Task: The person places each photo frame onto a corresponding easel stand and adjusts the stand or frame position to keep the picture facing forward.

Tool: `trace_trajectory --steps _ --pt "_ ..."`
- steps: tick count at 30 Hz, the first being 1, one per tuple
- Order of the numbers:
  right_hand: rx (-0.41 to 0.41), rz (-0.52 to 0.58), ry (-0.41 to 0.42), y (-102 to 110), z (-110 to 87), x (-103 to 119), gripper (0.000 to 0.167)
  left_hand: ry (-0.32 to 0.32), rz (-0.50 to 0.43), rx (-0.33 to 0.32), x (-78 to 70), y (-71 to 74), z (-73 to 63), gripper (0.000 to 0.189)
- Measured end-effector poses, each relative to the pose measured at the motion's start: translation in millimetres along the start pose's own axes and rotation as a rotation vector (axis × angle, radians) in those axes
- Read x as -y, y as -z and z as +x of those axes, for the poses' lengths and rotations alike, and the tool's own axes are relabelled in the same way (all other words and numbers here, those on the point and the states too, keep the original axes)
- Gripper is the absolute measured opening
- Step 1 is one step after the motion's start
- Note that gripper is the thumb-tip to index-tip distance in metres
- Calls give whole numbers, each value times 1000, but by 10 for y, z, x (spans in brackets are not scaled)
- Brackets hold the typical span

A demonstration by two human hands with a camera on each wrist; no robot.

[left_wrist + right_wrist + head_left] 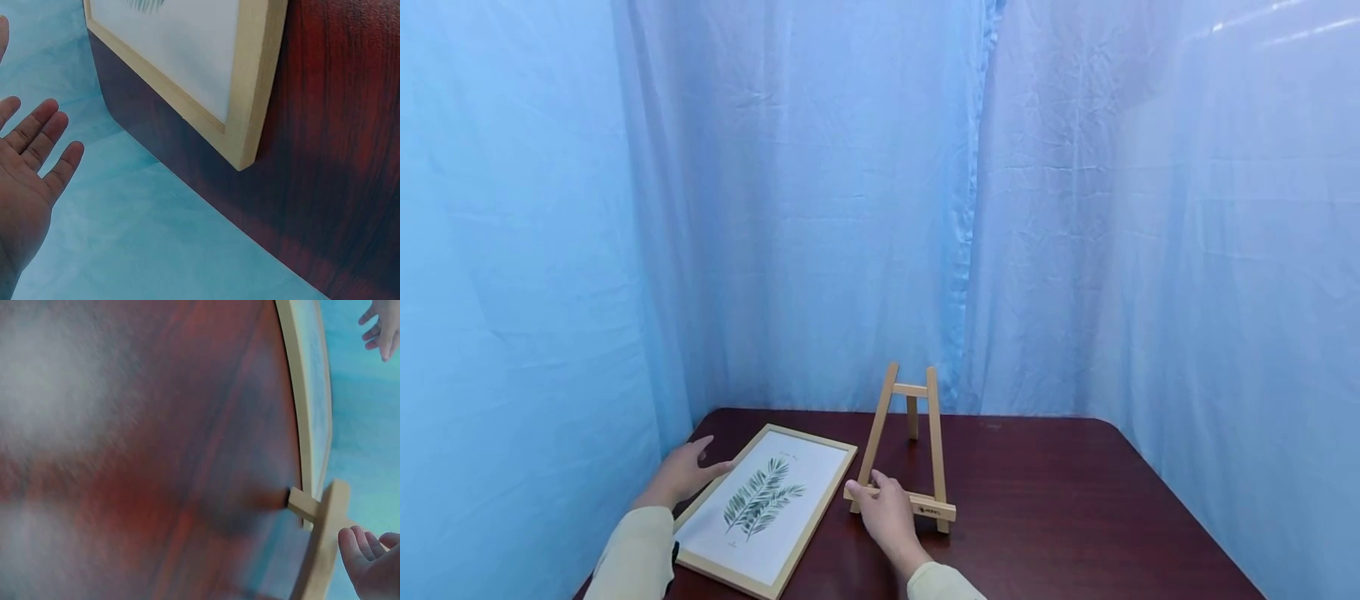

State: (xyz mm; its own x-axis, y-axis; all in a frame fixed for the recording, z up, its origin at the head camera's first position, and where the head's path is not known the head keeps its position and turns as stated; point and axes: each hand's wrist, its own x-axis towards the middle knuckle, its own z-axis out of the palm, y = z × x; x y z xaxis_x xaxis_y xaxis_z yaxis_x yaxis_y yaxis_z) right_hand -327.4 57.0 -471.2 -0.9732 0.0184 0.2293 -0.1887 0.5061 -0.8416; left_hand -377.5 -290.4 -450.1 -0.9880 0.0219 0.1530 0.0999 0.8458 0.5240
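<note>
A light wooden picture frame (pixel 814 523) with a green leaf print lies face up on the table's left side. My left hand (pixel 683 473) is at its left edge, thumb and fingers spread; the left wrist view shows that hand (pixel 28 169) with extended fingers, apart from the frame corner (pixel 240 140). Right of the frame stands a small wooden tabletop easel (pixel 937 433) with a front ledge (pixel 936 507). My right hand (pixel 889 512) is at the ledge's left end, overlapping it in the head view. In the right wrist view its fingers (pixel 353 550) are loosely extended beside the ledge (pixel 325 544).
The dark red-brown table (pixel 1060 508) has a glossy wood grain and rounded back corners. Light blue curtains (pixel 827 208) hang behind it and along both sides. The easel's rear leg (pixel 912 417) props it from behind.
</note>
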Motion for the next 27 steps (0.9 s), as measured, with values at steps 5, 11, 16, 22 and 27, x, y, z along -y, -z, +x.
trace_trajectory --steps 5,11,16,22,27 --pt "-36 -1 5 -127 -64 -20 67 11 1 -1 42 -11 -20 92" --pt "6 30 -24 -270 -140 -59 56 32 -15 2 91 -38 -54 89" --pt "-7 18 -16 -382 -214 -77 55 34 -34 4 204 -70 -54 91" --pt "-56 2 -25 -502 -302 -60 58 35 -33 14 311 -81 -63 90" --pt "-50 10 -52 -592 -339 -27 59 39 -27 14 342 -88 -72 86"
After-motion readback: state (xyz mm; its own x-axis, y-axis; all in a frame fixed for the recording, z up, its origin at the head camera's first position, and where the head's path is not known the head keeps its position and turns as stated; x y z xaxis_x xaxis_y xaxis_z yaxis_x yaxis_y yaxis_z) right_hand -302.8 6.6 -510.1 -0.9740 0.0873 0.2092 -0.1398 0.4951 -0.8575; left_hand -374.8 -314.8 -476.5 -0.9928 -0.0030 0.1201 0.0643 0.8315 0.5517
